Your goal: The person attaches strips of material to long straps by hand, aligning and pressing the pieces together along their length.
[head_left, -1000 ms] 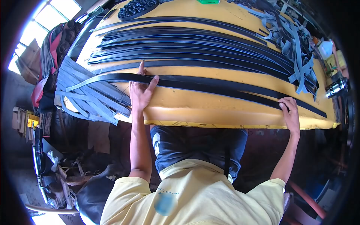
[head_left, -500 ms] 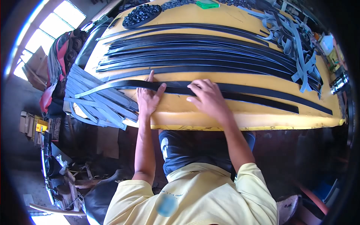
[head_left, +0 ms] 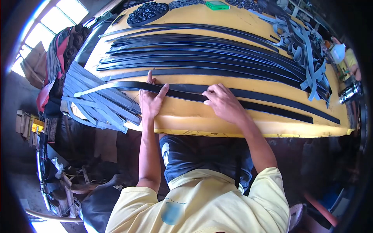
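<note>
A long black leather-like strip (head_left: 180,94) runs across the near part of the yellow worktable (head_left: 186,120), its left end raised over a pile of grey strips (head_left: 101,97). My left hand (head_left: 152,101) holds it, with the fingers passing beneath and the thumb on the near side; the index fingertip pokes out beyond the far edge. Farther right, my right hand (head_left: 224,101) pinches the same strip between thumb and curled fingers. Just behind it lies another black strip (head_left: 272,99), partly hidden by my right hand.
Many black strips (head_left: 194,52) lie side by side farther back. At the back stand a dish of small black pieces (head_left: 147,14) and a green box (head_left: 217,5). Tangled grey strips (head_left: 309,70) hang at the right; another person's arm (head_left: 355,70) shows beyond.
My right hand has moved right along the strip and its fingers have closed on it. My left hand stays nearly in place under the strip. The view has shifted slightly.
</note>
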`<state>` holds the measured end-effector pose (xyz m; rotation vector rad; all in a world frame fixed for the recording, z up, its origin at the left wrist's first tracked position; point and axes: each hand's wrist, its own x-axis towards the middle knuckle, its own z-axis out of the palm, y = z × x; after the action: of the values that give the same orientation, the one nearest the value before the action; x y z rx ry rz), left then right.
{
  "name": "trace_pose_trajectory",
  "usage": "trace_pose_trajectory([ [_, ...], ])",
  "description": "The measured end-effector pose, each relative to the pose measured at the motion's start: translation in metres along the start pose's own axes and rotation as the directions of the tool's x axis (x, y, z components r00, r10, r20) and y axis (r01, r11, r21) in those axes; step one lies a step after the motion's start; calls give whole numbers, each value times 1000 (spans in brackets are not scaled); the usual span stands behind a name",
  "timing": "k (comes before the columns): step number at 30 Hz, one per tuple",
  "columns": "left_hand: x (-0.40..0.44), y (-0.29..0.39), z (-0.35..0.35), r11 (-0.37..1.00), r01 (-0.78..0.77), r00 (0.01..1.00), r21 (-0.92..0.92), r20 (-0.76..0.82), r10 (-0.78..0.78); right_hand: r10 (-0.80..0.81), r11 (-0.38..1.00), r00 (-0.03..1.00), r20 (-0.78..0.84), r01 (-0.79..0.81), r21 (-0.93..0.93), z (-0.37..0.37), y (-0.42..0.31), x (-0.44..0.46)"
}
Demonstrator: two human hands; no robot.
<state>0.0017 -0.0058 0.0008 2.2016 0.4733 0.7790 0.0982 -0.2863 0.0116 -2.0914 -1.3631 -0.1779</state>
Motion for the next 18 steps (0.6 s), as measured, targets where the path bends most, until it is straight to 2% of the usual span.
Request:
trace_pose_trajectory([
  [1,0,3,0,1000,4,1000,-7,-1,-4,25,1000,1000,-3,-25,1,-8,2,-7],
  [3,0,6,-2,995,-41,999,96,18,40,50,999,999,8,-50,-19,-20,7,-20],
  [6,2,1,-4,994,-6,997,111,75,-2,91,995,995,27,-90,-38,-38,13,-35],
  [12,1,5,-4,990,10,999,137,49,-17,224,974,974,35,-223,-44,-62,22,-59],
  [18,1,-13,0,997,66,997,38,33,-68,244,969,970,15,-243,-34,-62,19,-59],
])
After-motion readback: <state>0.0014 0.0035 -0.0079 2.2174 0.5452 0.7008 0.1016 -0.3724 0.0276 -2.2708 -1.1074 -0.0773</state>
